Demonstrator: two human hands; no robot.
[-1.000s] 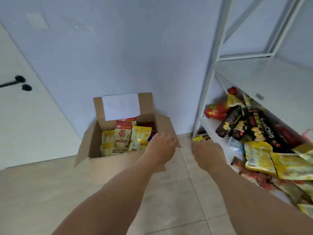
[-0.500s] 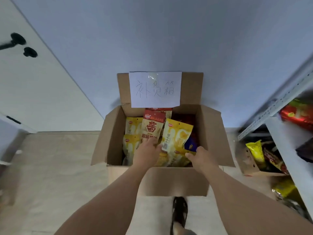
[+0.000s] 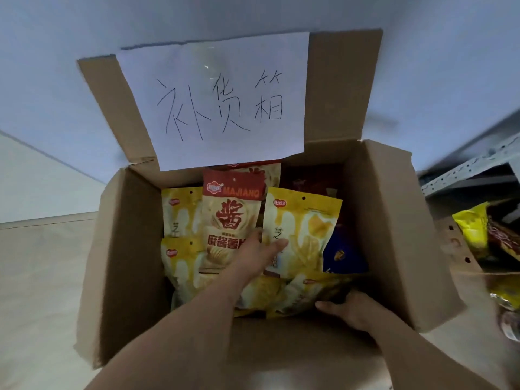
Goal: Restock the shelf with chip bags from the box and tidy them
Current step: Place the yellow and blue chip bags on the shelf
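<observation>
1. Your cardboard box [image 3: 394, 220] fills the centre of the frame, flaps open; the back flap stands upright at the top and carries a white paper sign [image 3: 213, 102] with three handwritten characters
2. The chip bags are all in the box, standing or leaning: a red-and-cream bag [image 3: 225, 218] marked MAJIANG at centre, a yellow bag [image 3: 306, 226] just right of it, two more yellow bags [image 3: 180, 235] stacked at the left wall, a blue bag [image 3: 343, 254] and a dark red one [image 3: 312, 178] toward the right rear
3. Your left hand [image 3: 256, 254] reaches in from the lower left of the frame, fingers extended and close together, lying across the seam where the red-and-cream bag meets the yellow one (touching both, curled round neither)
4. Your right hand [image 3: 349, 308] comes in from the lower right, at the near edge of the box; its thumb lies against a yellow bag [image 3: 304, 294] lying flat at the front, and its other fingers are hidden beneath the bag, so you cannot tell their grip
5. At the right edge of the frame a metal shelf [image 3: 472, 167] shows, blurred, with yellow and dark packets [image 3: 475, 223] below it
</observation>
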